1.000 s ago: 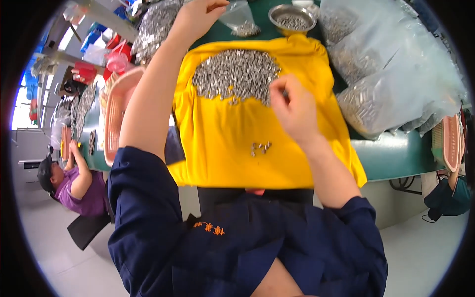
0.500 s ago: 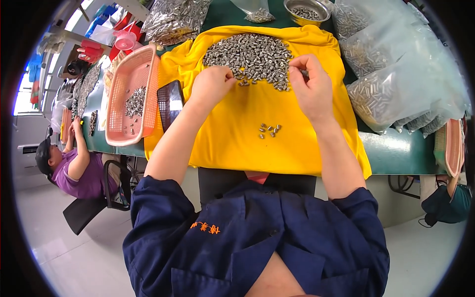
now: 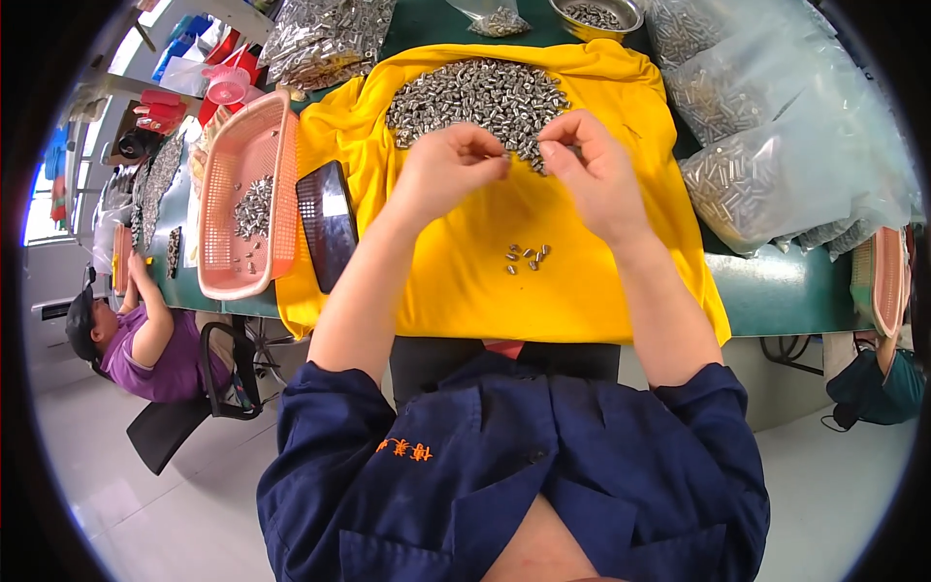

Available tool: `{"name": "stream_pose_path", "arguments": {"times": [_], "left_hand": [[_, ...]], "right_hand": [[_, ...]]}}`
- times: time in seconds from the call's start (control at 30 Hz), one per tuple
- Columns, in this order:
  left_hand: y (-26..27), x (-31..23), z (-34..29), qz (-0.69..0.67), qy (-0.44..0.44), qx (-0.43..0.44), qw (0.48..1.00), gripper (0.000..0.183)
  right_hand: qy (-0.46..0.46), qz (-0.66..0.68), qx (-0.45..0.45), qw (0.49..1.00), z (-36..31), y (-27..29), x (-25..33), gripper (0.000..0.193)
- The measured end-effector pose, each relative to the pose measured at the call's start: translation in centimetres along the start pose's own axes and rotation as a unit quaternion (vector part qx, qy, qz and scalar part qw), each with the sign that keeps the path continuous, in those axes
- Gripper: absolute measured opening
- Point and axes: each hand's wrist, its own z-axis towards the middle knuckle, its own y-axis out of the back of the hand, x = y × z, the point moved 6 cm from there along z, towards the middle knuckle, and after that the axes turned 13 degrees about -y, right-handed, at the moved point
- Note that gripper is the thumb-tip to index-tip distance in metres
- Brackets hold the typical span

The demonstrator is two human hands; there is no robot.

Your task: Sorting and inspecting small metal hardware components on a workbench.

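Note:
A heap of small shiny metal cylinders (image 3: pixel 470 97) lies on a yellow cloth (image 3: pixel 465 301) in front of me. My left hand (image 3: pixel 448 177) hovers at the heap's near edge, thumb and fingers pinched together; whatever is between the tips is too small to make out. Facing it, my right hand (image 3: pixel 593 179) has its thumb and index finger closed at the heap's near right edge, and its fingertips partly cover what they grip. Closer to me, several loose metal cylinders (image 3: pixel 528 253) form a small separate group on the cloth.
To the left are a dark flat glossy device (image 3: pixel 330 228) and a pink plastic basket (image 3: pixel 283 199) with metal pieces inside. Clear bags of metal parts (image 3: pixel 732 184) line the right. A metal bowl (image 3: pixel 635 19) stands at the back. Another person (image 3: pixel 150 354) sits far left.
My left hand has moved right, from the heap's left side toward my right hand. The right hand has shifted slightly left. The small separate group stays as it was.

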Motion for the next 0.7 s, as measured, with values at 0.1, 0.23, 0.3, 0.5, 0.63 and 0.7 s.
{"name": "stream_pose_path", "arguments": {"times": [0.1, 0.23, 0.3, 0.5, 0.63, 0.7], "left_hand": [[-1.9, -0.1, 0.0, -0.004, 0.000, 0.030, 1.000, 0.013], [-2.2, 0.1, 0.1, -0.029, -0.020, 0.011, 0.999, 0.014], [-2.4, 0.9, -0.3, -0.062, -0.002, 0.011, 0.998, 0.013], [-2.7, 1.5, -0.2, -0.220, -0.011, 0.054, 0.974, 0.010], [-2.3, 1.8, -0.4, -0.275, 0.019, 0.015, 0.961, 0.012], [-2.2, 1.6, -0.4, -0.282, 0.014, 0.006, 0.959, 0.013]], "right_hand": [[-0.008, -0.003, 0.048, 0.999, -0.2, -0.9, -0.5, 0.007], [0.014, -0.088, 0.025, 0.996, -0.2, -1.0, -0.5, 0.007], [-0.007, -0.067, 0.030, 0.997, -0.1, -1.1, -1.1, 0.007], [-0.081, 0.042, 0.055, 0.994, 0.1, -0.7, -1.5, 0.005], [-0.074, 0.006, 0.013, 0.997, 0.2, 0.5, -1.3, 0.004], [-0.034, -0.081, 0.005, 0.996, 0.1, 0.3, -0.6, 0.005]]}}
